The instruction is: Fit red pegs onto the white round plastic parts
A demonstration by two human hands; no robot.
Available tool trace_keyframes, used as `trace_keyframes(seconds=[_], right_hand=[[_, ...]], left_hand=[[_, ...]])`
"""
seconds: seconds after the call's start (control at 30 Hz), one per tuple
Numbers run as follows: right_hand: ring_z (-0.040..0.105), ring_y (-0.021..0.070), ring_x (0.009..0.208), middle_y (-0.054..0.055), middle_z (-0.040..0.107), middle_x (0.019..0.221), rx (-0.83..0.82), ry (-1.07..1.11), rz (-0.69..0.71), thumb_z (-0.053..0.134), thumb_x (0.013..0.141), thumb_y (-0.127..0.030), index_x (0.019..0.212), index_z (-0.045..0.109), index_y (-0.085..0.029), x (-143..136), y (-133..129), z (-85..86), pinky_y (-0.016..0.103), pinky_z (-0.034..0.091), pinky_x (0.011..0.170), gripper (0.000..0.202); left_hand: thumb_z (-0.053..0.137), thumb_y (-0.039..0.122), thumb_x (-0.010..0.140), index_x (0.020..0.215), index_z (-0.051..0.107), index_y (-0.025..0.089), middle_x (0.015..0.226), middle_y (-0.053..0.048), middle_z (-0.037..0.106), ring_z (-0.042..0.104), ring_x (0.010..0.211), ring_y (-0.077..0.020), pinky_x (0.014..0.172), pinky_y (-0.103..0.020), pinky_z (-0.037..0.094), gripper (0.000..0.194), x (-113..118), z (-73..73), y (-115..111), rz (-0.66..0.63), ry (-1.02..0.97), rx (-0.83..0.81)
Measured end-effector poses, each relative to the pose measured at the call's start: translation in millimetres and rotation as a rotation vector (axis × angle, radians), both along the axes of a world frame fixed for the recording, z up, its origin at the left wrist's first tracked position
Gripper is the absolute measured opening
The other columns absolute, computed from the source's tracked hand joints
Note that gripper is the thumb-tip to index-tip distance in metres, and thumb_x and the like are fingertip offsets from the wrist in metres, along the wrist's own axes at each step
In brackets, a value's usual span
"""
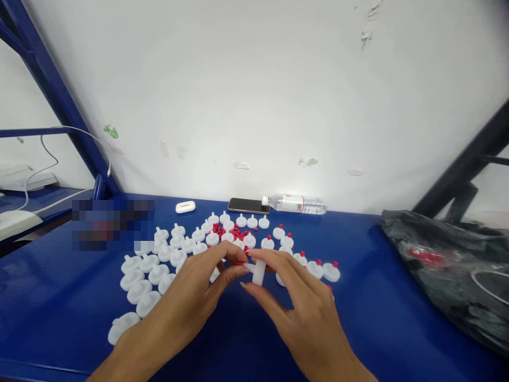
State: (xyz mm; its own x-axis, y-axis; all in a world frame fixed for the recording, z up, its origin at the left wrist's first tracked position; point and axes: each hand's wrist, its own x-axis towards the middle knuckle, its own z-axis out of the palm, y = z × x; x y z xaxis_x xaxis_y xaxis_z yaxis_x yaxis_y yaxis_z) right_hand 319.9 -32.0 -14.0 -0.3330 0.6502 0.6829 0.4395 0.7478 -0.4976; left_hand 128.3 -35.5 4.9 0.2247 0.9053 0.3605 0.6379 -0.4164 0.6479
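Observation:
Between my two hands is a white plastic piece [259, 272], turned on its side with its narrow neck toward the left. My right hand [300, 297] grips its wide body between thumb and fingers. At the neck's tip, my left hand [210, 276] pinches a small red cap [240, 263]. Several white pieces without caps, such as one disc-shaped piece [139, 291], lie left of my hands. Behind my fingers is a loose pile of red caps [237, 233]. White pieces with red caps on their necks, one of them a capped piece [331, 271], sit to the right.
Along the wall lie a white earbud case [185, 207], a black phone [248, 205] and a clear bottle [296, 203] on the blue table [377, 318]. A dark plastic bag [449, 276] lies at the right edge. Blue metal posts stand left.

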Motion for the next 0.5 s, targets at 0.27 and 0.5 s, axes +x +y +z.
trace_keyframes(seconds=[0.27,0.5], right_hand=[[0.070,0.0107,0.113,0.001,0.075,0.122,0.099,0.095,0.037,0.074,0.088,-0.013,0.124,0.067,-0.018,2,1,1.1,0.014,0.048,0.105,0.037],[0.070,0.0125,0.112,0.006,0.075,0.121,0.149,0.096,0.143,0.070,0.091,-0.012,0.124,0.067,-0.010,3,0,8.8,0.016,0.050,0.106,0.033]], left_hand=[[0.045,0.021,0.105,0.100,0.059,0.027,0.087,0.005,0.059,0.054,0.078,-0.0094,0.073,-0.020,0.041,0.015,-9,-4.0,-2,-0.134,0.108,0.130],[0.042,0.010,0.100,0.090,0.054,0.023,0.079,0.004,0.055,0.050,0.072,-0.0106,0.068,-0.023,0.039,0.020,-14,-0.7,-10,-0.173,0.130,0.216]])
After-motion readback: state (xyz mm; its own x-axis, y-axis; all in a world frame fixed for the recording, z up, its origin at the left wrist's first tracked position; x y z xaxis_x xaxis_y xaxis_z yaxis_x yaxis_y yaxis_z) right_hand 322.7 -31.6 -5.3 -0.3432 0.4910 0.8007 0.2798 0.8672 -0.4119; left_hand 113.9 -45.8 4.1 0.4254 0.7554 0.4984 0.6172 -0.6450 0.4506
